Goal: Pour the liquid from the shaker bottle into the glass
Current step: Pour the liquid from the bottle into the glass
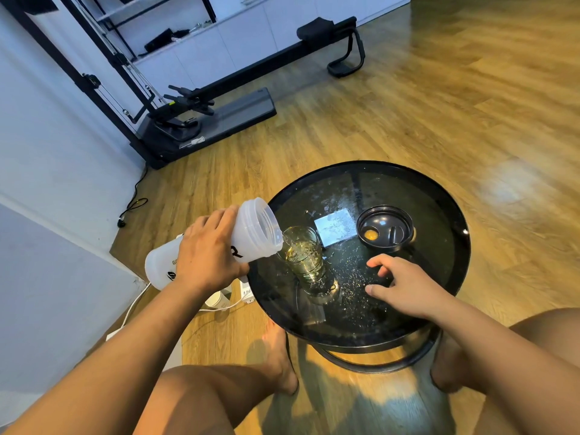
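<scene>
My left hand (205,251) grips a translucent white shaker bottle (254,229) with no lid, tipped on its side with its mouth over the rim of a clear glass (306,257). Liquid runs from the mouth into the glass, which holds pale yellow liquid and stands on the left part of a round black glass table (445,246). To the right of the glass, my right hand (405,285) hovers low over the table. Its fingers are spread and hold nothing.
The shaker's black lid (385,230) lies upside down at the table's far right. Droplets speckle the tabletop around the glass. White power strips and a cable (244,293) lie on the wooden floor left of the table. A black exercise machine (204,120) stands against the far wall. My bare feet rest beside the table base.
</scene>
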A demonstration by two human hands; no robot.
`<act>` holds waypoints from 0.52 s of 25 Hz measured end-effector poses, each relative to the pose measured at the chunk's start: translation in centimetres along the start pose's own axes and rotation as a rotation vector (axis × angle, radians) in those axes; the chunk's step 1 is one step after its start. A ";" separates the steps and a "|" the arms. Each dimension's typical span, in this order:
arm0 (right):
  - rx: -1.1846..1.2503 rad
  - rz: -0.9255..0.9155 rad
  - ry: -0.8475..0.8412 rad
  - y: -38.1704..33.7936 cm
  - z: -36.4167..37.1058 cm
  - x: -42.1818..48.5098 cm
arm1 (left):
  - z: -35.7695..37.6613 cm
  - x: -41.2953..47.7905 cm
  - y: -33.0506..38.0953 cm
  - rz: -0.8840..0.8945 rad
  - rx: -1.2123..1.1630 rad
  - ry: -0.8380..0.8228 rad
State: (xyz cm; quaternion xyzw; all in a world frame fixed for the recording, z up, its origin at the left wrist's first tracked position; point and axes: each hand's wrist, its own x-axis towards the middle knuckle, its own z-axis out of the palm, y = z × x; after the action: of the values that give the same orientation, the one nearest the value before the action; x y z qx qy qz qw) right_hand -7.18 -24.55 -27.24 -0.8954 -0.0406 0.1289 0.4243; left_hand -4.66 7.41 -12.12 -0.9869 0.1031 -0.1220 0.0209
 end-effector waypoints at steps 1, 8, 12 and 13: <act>0.000 0.000 -0.002 0.0 0.0 0.0 | 0.0 0.0 0.0 0.001 -0.001 -0.002; 0.005 0.003 0.004 0.0 0.1 0.0 | -0.1 0.1 0.0 0.019 0.005 0.016; 0.006 0.004 0.004 0.0 0.1 0.0 | -0.1 0.1 -0.1 0.026 0.007 0.016; 0.005 0.004 0.002 0.0 0.1 0.0 | -0.1 0.2 -0.1 0.028 0.009 0.019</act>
State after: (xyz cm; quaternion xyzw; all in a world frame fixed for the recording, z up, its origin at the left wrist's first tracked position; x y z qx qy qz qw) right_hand -7.20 -24.47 -27.25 -0.8945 -0.0379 0.1291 0.4263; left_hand -4.50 7.46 -12.02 -0.9841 0.1166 -0.1315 0.0263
